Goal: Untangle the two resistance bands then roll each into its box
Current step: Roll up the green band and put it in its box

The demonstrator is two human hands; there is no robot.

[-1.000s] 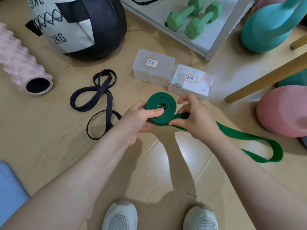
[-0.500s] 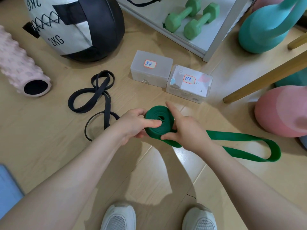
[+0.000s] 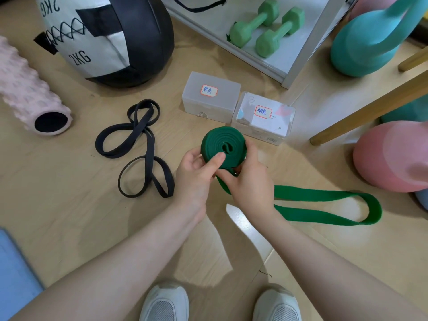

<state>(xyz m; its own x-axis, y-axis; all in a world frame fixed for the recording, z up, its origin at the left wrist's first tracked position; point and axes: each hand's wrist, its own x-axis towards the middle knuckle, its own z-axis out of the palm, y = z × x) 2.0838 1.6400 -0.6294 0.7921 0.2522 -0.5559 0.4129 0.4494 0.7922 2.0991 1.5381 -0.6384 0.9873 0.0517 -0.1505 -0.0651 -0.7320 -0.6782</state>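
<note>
The green resistance band (image 3: 222, 142) is partly wound into a flat coil held above the floor. My left hand (image 3: 196, 172) pinches the coil with its thumb on the face. My right hand (image 3: 250, 181) grips the coil's right side and lower edge. The band's loose tail (image 3: 324, 207) trails right across the floor as a long loop. The black resistance band (image 3: 141, 144) lies loose in twisted loops on the floor to the left, apart from the green one. Two closed translucent boxes stand behind the coil: one (image 3: 210, 98) with a label in the middle, another (image 3: 264, 117) to its right.
A black and white 2KG ball (image 3: 111, 35) and a pink foam roller (image 3: 27, 93) sit at the left. Green dumbbells (image 3: 266, 26) lie on a shelf behind. A teal kettlebell (image 3: 366, 42), a pink kettlebell (image 3: 393, 154) and a wooden leg (image 3: 370, 105) stand at the right. My shoes (image 3: 166, 302) are below.
The coil has turned to face up and grown by a wrap. The loose tail on the floor has shortened slightly toward my hands. The black band has not moved.
</note>
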